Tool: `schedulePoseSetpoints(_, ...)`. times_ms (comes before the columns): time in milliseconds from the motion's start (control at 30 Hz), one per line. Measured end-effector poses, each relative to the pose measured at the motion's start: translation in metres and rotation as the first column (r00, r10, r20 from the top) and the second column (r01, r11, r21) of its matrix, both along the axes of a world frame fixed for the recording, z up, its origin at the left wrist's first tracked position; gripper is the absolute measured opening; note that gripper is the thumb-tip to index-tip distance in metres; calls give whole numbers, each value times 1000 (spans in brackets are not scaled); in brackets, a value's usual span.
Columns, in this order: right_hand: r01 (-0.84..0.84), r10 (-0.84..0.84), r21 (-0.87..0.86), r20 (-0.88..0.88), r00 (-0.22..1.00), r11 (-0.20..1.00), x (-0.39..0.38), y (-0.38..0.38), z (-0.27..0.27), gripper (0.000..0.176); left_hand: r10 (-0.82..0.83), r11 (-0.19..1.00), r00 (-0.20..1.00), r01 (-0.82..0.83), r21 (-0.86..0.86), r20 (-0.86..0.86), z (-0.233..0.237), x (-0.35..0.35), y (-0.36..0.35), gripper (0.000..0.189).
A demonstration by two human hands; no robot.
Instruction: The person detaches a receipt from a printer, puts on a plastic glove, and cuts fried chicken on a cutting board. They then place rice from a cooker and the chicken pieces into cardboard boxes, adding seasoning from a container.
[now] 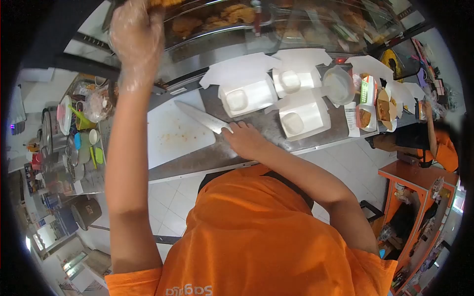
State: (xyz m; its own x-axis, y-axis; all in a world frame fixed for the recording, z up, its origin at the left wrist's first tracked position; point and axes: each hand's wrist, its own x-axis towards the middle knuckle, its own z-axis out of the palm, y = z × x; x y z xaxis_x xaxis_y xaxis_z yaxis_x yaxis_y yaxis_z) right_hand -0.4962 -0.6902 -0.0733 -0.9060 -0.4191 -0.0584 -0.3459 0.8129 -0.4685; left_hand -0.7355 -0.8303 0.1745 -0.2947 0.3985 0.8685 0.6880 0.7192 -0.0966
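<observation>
My left hand (136,37), in a clear plastic glove, is raised at the top left by the glass display case. Its fingers look curled, blurred and partly cut off by the frame edge; fried food (166,2) shows beside them. Bare, my right hand (246,139) is closed on the handle end of a large knife (200,117) on the counter. The blade points up and left, across the edge of a white cutting board (177,130) with crumbs on it. Near my right hand stand open white boxes (248,101), (297,81), (304,120), each with a small round-cornered piece inside.
The display case (217,47) holds fried pieces. Right of the boxes are a clear bowl (338,86), a receipt (352,120) and food cartons (366,117). Bowls and utensils (94,137) crowd the left side. Another person (444,148) in orange is at far right, near an orange shelf (419,177).
</observation>
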Motion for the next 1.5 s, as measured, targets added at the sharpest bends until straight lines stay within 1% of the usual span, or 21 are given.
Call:
schedulePoseSetpoints(33, -2, 2, 7, -7, 1000, 1000, -3, -12, -16, 37, -74, 993, 997, 72, 98, 11, -8, 9, -14, 26)
schedulePoseSetpoints(100, 169, -173, 111, 29, 984, 979, -7, -34, -39, 36, -105, 972, 956, 40, 231, 276, -18, 56, -43, 25)
schedulePoseSetpoints(233, 334, -343, 150, 36, 939, 931, -13, -57, -40, 29, -128, 961, 648, -106, 255, 751, -90, 112, -157, 19)
schedulePoseSetpoints(267, 413, -427, 158, 62, 902, 897, -12, -64, -51, 29, -104, 937, 482, -246, 248, 870, -125, 123, -191, 18)
schedulePoseSetpoints(300, 496, -514, 167, 89, 853, 852, -13, -65, -57, 30, -169, 908, 183, -353, 225, 969, -159, 132, -227, 21)
schedulePoseSetpoints(333, 521, -536, 180, 50, 843, 835, -18, -61, -55, 30, -454, 745, 78, -513, 426, 887, -183, 152, -248, 26)
schedulePoseSetpoints(400, 277, -284, 76, 405, 869, 958, -16, -58, -48, 34, -594, 610, 0, -651, 451, 804, -237, 176, -307, 29)
schedulePoseSetpoints(433, 279, -291, 90, 400, 869, 956, -9, -63, -27, 34, -653, 535, -53, -739, 410, 756, -241, 185, -325, 29)
schedulePoseSetpoints(500, 470, -354, -110, 516, 780, 876, 6, -90, 7, 36, -695, 450, -35, -800, 396, 718, -247, 197, -359, 27)
schedulePoseSetpoints(600, 420, -253, -318, 453, 855, 850, 39, -144, 6, 33, -761, 326, 11, -858, 397, 649, -250, 206, -405, 28)
schedulePoseSetpoints(767, 328, -186, -264, 447, 875, 907, 25, -252, -28, 31, -800, 281, 33, -862, 422, 600, -244, 202, -420, 29)
schedulePoseSetpoints(833, 296, -170, -238, 438, 883, 925, 21, -261, -38, 31, -686, 454, -41, -804, 383, 727, -243, 197, -418, 34)
schedulePoseSetpoints(967, 511, -434, -161, 355, 828, 845, 30, -225, -55, 29, -610, 542, 37, -709, 451, 791, -262, 191, -408, 43)
schedulePoseSetpoints(1033, 548, -516, -86, 241, 822, 832, 39, -198, -49, 27, -545, 671, -33, -616, 412, 838, -270, 185, -397, 49)
schedulePoseSetpoints(1100, 567, -548, -45, 202, 812, 823, 41, -183, -34, 24, -600, 657, -79, -616, 434, 796, -268, 178, -374, 52)
schedulePoseSetpoints(1167, 585, -577, -8, 157, 801, 811, 31, -183, -11, 22, -517, 809, -279, -469, 355, 810, -279, 165, -353, 50)
schedulePoseSetpoints(1200, 535, -528, 12, 182, 830, 845, 24, -189, -3, 23, -525, 802, -274, -475, 361, 806, -288, 159, -344, 50)
schedulePoseSetpoints(1267, 419, -419, 43, 198, 886, 907, 9, -212, 18, 21, -453, 882, -210, -250, 400, 866, -303, 156, -328, 47)
schedulePoseSetpoints(1400, 248, -341, 299, 319, 884, 921, -33, -251, 54, 22, -374, 908, -128, -252, 335, 919, -246, 163, -324, 39)
schedulePoseSetpoints(1467, 222, -328, 313, 343, 880, 923, -38, -251, 59, 22, 1, 1000, 331, -27, 9, 944, -276, 164, -333, 30)
schedulePoseSetpoints(1500, 203, -321, 328, 363, 875, 923, -40, -251, 60, 22, 7, 999, 325, -40, 6, 946, -284, 165, -334, 30)
